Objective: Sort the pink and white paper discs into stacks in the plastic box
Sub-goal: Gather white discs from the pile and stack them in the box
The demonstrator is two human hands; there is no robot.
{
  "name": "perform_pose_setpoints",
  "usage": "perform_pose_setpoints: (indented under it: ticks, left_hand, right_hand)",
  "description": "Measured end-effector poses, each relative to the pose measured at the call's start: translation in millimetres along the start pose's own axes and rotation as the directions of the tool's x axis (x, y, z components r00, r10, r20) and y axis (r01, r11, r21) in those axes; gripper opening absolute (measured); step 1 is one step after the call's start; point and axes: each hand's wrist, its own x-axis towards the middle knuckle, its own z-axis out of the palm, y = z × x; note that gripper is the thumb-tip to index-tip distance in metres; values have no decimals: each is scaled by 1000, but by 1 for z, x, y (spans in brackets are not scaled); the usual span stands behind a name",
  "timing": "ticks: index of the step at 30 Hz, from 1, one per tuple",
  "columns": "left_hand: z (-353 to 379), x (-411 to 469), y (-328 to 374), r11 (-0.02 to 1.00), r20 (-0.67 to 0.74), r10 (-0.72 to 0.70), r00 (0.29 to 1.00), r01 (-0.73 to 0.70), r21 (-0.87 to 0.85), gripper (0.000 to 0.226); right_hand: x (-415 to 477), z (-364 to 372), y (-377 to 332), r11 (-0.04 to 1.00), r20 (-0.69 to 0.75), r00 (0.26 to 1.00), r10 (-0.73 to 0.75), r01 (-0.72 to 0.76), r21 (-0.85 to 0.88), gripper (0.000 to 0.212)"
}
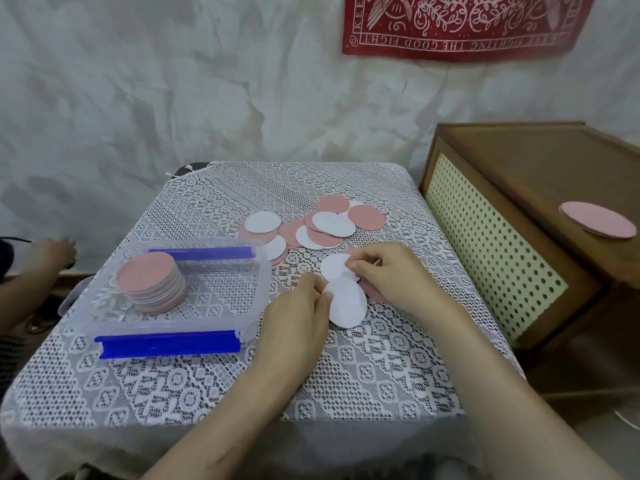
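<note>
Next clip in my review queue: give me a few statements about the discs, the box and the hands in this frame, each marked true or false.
1. The plastic box holds one stack with pink on top. True.
2. Both hands are empty. False: the left hand pinches the near white disc and the right hand pinches the far white disc.
3. A lone pink disc lies on the wooden cabinet. True.
4. The loose pile sits inside the box. False: it lies on the tablecloth, outside the box.
</note>
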Motion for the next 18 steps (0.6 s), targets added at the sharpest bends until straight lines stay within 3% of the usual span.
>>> perform_pose_setpoints:
  ticks: [3,7,11,13,16,18]
  left_hand:
    - [-2,-4,0,1000,14,-4,1000,4,14,6]
    - [-6,-6,-3,1000,15,-19,1000,19,10,10]
    - [-5,-5,-5,999,19,-32,999,31,24,11]
    - [-5,-5,-4,999,20,-35,999,34,38,11]
    - [-6,-5,-3,998,30,-58,998,57,34,10]
    - [-6,-5,-3,998,36,-65,997,65,15,9]
  right_hand:
    - [4,2,-3,930,-48,998,-41,20,-368,33]
    - [8,4,-8,903,17,1000,-5,12,-429,46]
    - [11,6,-3,964,-101,995,19,-45,-263,21]
    - [10,3,-1,995,-162,985,60,-72,-70,13]
    - [3,-8,-4,924,-130,982,135,-77,374,8]
    - [-8,-19,-6,899,-112,987,117,-57,435,6]
